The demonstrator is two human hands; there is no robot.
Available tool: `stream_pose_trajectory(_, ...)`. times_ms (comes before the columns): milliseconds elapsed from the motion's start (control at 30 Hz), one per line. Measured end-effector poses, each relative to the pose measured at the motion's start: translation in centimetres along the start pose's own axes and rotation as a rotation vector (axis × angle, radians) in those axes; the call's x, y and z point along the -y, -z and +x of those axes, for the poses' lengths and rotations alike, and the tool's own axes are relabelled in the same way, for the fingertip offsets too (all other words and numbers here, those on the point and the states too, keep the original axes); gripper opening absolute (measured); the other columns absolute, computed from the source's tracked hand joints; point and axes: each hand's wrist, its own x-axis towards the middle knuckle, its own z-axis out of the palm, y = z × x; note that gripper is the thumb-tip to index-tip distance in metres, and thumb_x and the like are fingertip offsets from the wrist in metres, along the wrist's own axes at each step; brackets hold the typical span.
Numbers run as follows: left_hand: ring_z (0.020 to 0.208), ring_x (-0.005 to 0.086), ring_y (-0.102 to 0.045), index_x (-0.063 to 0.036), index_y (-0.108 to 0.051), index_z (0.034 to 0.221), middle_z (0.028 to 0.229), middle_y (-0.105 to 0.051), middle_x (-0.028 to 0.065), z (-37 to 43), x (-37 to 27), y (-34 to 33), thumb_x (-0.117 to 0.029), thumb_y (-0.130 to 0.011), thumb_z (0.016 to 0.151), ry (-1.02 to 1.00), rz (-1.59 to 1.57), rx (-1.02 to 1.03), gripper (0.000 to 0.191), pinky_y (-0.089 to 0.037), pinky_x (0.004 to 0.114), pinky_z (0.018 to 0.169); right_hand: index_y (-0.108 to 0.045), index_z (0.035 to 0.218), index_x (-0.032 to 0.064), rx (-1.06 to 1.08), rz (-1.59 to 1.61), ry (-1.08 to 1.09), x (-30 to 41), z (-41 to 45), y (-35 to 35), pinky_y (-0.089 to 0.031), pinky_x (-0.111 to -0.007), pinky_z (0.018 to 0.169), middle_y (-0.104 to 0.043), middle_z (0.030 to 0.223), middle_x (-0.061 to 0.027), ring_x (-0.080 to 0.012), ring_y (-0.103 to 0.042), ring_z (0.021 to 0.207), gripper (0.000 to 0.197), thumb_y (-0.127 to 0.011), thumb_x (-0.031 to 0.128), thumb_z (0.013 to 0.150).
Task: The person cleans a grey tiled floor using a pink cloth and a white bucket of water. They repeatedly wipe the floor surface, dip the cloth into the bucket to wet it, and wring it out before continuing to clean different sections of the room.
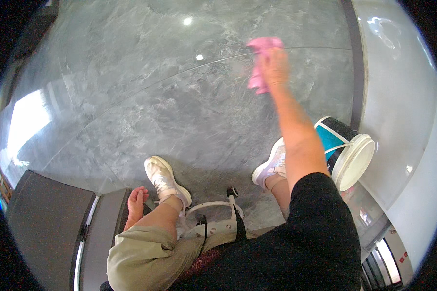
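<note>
My right hand (276,67), blurred, presses a pink cloth (258,78) against the grey marble-patterned floor tiles (160,120). The cloth sticks out past the fingers at the top and on the left, close to a tile joint. My right arm reaches far forward over my right shoe. Low on the left, my left hand (137,199) hangs beside my left shin with its fingers loosely bent, and nothing shows in it. Below that hand, part of the left forearm is hidden behind my leg.
To the right of my arm stands a teal and black bucket (331,134) with a white rim. A white glossy surface (397,83) borders the floor there. Under me is a low seat's white frame (207,205) with casters. Dark grey cabinet panels (54,214) rise at lower left.
</note>
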Motion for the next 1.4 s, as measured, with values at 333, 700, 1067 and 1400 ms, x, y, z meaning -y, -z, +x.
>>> stream_pose_trajectory(333, 0.080, 0.0113, -0.059, -0.0028, -0.062, 0.111, 0.093, -0.065, 0.0043, 2.0, 0.4, 0.8, -0.013, -0.051, 0.096, 0.032, 0.104, 0.055, 0.021, -0.050, 0.025, 0.073, -0.055, 0.086, 0.0080, -0.150, 0.019, 0.259, 6.4, -2.3, -3.5, -0.042, -0.046, 0.073, -0.055, 0.089, -0.0139, -0.0335, -0.053, 0.084, 0.015, -0.061, 0.020, 0.080)
stream_pose_trajectory(700, 0.081, 0.0110, -0.060, -0.0037, -0.060, 0.114, 0.096, -0.065, 0.0041, 1.6, -1.7, 0.3, -0.016, -0.051, 0.097, -0.072, 0.153, 0.067, 0.023, -0.047, 0.024, 0.072, -0.062, 0.088, 0.0141, 0.239, 0.304, 0.601, 21.2, -5.3, -3.5, -0.045, -0.042, 0.078, -0.055, 0.089, -0.0034, -0.0246, -0.054, 0.092, 0.017, -0.061, 0.028, 0.079)
stream_pose_trajectory(1067, 0.076, 0.0094, -0.058, -0.0038, -0.061, 0.113, 0.092, -0.066, 0.0035, 2.7, 2.0, 2.0, -0.015, -0.051, 0.096, 0.057, 0.105, 0.054, 0.023, -0.048, 0.023, 0.069, -0.033, 0.144, 0.0055, 0.030, -0.238, 0.167, 9.4, -8.8, -4.1, -0.016, -0.052, 0.115, -0.030, 0.149, -0.0187, -0.0357, -0.027, 0.138, 0.063, -0.044, 0.041, 0.093)
stream_pose_trajectory(1400, 0.081, 0.0116, -0.060, -0.0032, -0.061, 0.112, 0.095, -0.065, 0.0050, 1.6, -1.3, 0.7, -0.014, -0.050, 0.096, 0.053, 0.173, 0.086, 0.022, -0.049, 0.024, 0.073, -0.039, 0.139, -0.0001, -0.075, -0.108, -0.277, 6.9, -28.1, -2.9, -0.021, -0.055, 0.112, -0.034, 0.144, -0.0253, -0.0439, -0.027, 0.136, 0.063, -0.052, 0.036, 0.089)
